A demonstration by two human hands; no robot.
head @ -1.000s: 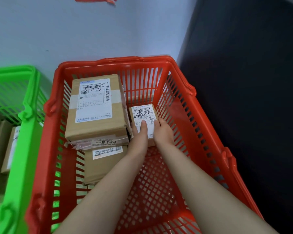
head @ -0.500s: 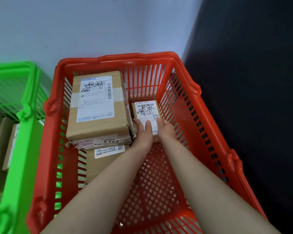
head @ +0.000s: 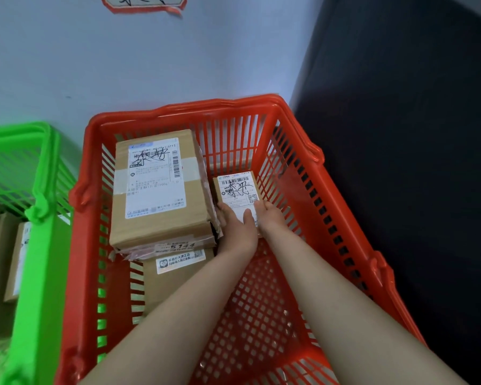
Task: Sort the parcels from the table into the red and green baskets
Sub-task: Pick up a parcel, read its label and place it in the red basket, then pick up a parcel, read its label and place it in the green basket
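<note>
Both bare forearms reach from the near edge into the red basket [head: 178, 110] and converge on the small parcel [head: 237, 187], which sits in the far right part of the basket, just beside the large parcel [head: 159, 190]. The left hand [head: 235, 230] grips the small parcel's near left side, knuckles up, with its thumb laid across the white label. The right hand [head: 272, 218] grips the near right corner with its thumb on the top edge; its fingers are hidden on the parcel's far side. So the small parcel is held between the two hands, label facing up. Whether it rests on the basket floor cannot be told. The large parcel lies on the left, on top of a lower parcel [head: 175, 276]. To the left stands the green basket [head: 43, 218], with another parcel [head: 16, 262] inside it.
</note>
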